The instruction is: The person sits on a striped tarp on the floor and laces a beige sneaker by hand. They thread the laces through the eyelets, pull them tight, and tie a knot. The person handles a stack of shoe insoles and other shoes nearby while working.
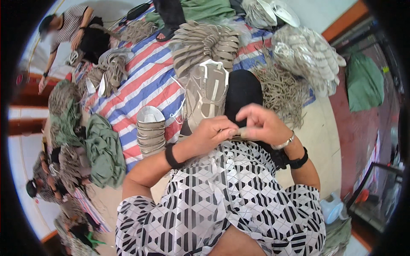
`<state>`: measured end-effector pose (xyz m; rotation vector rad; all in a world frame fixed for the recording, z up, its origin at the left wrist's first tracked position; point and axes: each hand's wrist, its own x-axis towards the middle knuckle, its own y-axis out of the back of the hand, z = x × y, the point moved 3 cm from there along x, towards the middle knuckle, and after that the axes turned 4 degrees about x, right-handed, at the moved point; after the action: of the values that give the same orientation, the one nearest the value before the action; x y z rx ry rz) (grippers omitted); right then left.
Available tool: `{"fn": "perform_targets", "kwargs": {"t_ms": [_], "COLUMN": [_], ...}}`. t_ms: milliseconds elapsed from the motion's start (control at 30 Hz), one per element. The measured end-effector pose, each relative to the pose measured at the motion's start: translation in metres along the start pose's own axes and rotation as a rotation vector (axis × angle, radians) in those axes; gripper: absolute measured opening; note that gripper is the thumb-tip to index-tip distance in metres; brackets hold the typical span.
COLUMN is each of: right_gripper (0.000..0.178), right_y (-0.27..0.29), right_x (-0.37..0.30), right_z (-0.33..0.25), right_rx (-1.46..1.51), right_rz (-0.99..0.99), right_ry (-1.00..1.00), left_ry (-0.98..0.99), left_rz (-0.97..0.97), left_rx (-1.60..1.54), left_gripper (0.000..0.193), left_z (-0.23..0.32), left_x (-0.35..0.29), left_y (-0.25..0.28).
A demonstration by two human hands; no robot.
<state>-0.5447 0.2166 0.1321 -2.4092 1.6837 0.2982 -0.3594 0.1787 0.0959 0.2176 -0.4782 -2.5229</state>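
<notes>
Head view: both bare hands meet just in front of the waist, over a loose black-and-white geometric-patterned garment (192, 192). The left hand (215, 130) is curled, its thumb and fingertips drawn nearly together near the right hand (265, 125), which is half bent and blurred by motion. Something small and pale shows between the fingertips (too blurred to name), and I cannot tell whether either hand has hold of it.

Just beyond the left hand lies a taupe shoe upper with white edging (207, 91), on the lap, beside a black-clad knee (244, 91). Beyond it, more taupe uppers spread in an overlapping fan (205, 42). To the left stands a nested stack of taupe uppers with a white lining on top (150, 132); to the right are a tangled heap of thin taupe strips (284, 91) and, farther out, a clear plastic bag of pale pieces (305, 55). Red, white and blue striped sheeting (141, 79) covers the floor ahead. A crumpled green cloth (104, 151) lies at the left, and a co-worker in a striped top (70, 27) bends forward at the upper left.
</notes>
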Motion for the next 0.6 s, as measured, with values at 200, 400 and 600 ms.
{"fn": "perform_targets", "kwargs": {"t_ms": [200,400,600], "right_gripper": [0.006,0.014,0.012], "right_y": [-0.015,0.021,0.011], "right_x": [-0.011,-0.026,-0.025], "right_z": [0.009,-0.001,-0.008], "right_rx": [-0.225,0.052,0.398], "right_rz": [0.029,0.159,0.161], "right_ry": [0.081,-0.003,0.15], "left_ry": [-0.165,-0.127,-0.094], "left_rz": [0.071,0.158,0.162], "left_rx": [0.351,0.407,0.366], "left_gripper": [0.01,0.014,0.015], "left_z": [-0.018,-0.027,-0.022], "left_x": [-0.024,-0.026,-0.014], "left_y": [-0.009,-0.005,-0.008]}}
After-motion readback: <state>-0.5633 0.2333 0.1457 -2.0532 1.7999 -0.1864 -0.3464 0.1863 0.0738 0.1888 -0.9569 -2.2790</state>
